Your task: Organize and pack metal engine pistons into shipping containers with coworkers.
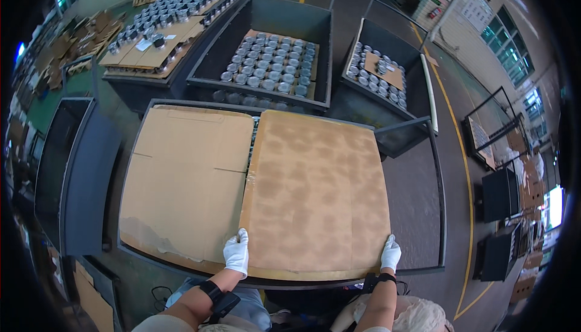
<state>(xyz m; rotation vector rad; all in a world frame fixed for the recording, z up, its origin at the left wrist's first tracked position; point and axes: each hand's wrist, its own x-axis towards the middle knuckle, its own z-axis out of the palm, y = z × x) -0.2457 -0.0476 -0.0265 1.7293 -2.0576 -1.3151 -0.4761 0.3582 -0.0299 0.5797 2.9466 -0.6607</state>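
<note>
A large stained cardboard sheet (315, 193) lies flat over the right part of a dark metal bin (437, 211) in front of me. My left hand (236, 251), in a white glove, grips the sheet's near left corner. My right hand (390, 253), also gloved, holds its near right corner. A second, lighter cardboard sheet (187, 180) covers the bin's left part, and its right edge is tucked under the stained one. Through a thin gap between the sheets at the far side, metal parts (255, 131) show below.
Beyond stand three more dark bins with several shiny metal cylinders: one at the far left under cardboard (163, 35), one in the middle (269, 59), one at the right (381, 72). An empty dark bin (72, 168) stands to the left. Yellow floor lines (463, 168) run on the right.
</note>
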